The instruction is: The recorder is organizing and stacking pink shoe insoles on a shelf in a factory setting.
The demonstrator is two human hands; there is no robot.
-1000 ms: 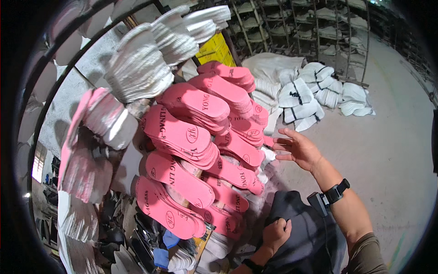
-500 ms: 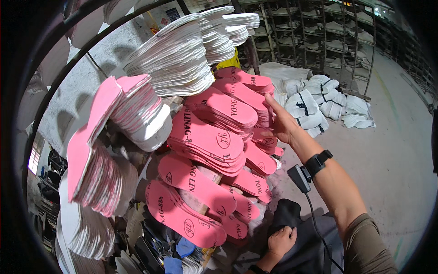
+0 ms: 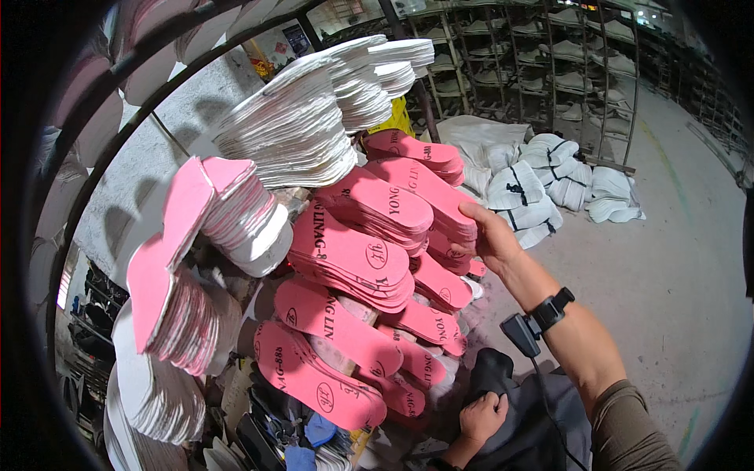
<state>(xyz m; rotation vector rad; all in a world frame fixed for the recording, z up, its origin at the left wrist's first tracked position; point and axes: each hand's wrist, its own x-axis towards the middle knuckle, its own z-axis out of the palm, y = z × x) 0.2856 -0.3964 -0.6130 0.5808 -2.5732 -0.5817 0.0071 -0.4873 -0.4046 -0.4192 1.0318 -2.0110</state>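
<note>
Shelving racks (image 3: 549,78) stand behind; beside similar piles, a pink insole stack (image 3: 424,191) has its rounded end spanned by my right hand (image 3: 496,240), grip indeterminable; my left hand (image 3: 481,418) curls closed over dark cloth (image 3: 546,412).

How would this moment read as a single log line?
right hand: at end of pink insole stack | left hand: curled, against dark cloth | nearby: white insole stacks, strapped white bundles

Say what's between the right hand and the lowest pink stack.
In the head view, other pink stacks separate the right hand from the lowest pink stack.
</note>
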